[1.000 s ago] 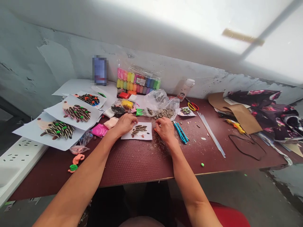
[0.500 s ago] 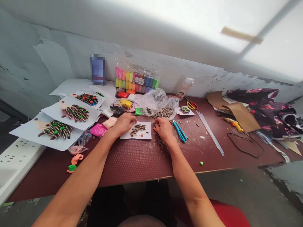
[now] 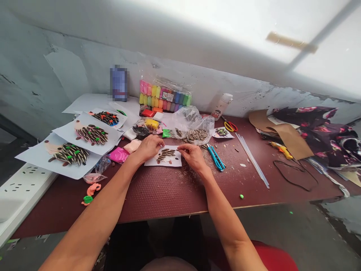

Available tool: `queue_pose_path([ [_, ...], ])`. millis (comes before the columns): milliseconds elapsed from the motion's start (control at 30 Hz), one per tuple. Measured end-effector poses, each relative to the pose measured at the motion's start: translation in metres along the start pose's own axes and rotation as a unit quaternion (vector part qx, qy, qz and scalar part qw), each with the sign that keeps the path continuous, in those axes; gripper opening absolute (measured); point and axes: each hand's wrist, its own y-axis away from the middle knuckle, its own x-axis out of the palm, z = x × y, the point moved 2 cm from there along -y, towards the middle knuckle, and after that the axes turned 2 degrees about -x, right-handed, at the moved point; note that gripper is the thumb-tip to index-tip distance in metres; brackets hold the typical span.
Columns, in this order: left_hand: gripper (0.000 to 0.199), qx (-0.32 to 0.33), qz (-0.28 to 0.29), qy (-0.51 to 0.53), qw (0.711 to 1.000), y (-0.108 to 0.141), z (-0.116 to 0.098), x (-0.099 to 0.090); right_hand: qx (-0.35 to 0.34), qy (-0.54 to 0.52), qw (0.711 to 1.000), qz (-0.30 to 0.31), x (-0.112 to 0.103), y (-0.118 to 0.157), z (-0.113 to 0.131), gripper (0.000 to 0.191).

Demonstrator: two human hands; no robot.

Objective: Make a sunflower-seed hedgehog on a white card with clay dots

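On the table lies a small white card (image 3: 175, 161) with striped sunflower seeds (image 3: 167, 153) stuck in slanting rows on a hedgehog-like shape. My left hand (image 3: 149, 146) rests over the card's upper left edge, fingers bent and pressed together against it. At the card's upper right corner is my right hand (image 3: 193, 155), thumb and fingertips pinched; whatever is between them is too small to make out. Behind it, loose sunflower seeds (image 3: 194, 135) spill from a clear plastic bag (image 3: 187, 116). A blue utility knife (image 3: 216, 157) lies just right of my right hand.
Finished-looking seed hedgehogs on paper sheets (image 3: 69, 171) overlap at left, beside a white power strip (image 3: 21, 188). Colored clay packs (image 3: 165, 98) lean on the wall. Scissors (image 3: 230, 126), clear glue sticks (image 3: 252, 162) and a yellow glue gun (image 3: 283, 150) are at right.
My right hand has risen from the table beside the seed pile and moved left to the card's upper right corner, fingertips pinched. My left hand stays at the card. The view shifts slightly.
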Motion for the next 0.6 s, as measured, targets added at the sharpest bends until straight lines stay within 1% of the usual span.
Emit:
queue_pose_path([
  [67,0.022,-0.001,-0.002,0.004,1.0,0.0003,0.0005,0.0003,0.015,-0.009,1.0,0.006,-0.0001,0.0009,0.0005,0.013],
  [133,0.021,-0.004,-0.001,0.004,1.0,0.0004,0.0006,0.0003,0.017,-0.002,1.0,0.01,-0.0012,0.0016,0.0016,0.01],
  [367,0.021,-0.004,0.005,-0.005,1.0,0.0008,-0.0001,-0.0003,0.02,0.038,0.998,0.037,-0.0028,0.0033,0.007,0.014],
  [600,0.021,0.005,0.0,-0.008,1.0,0.0008,0.0016,0.0003,0.026,0.06,0.997,0.047,-0.0027,0.0038,0.0099,0.015],
])
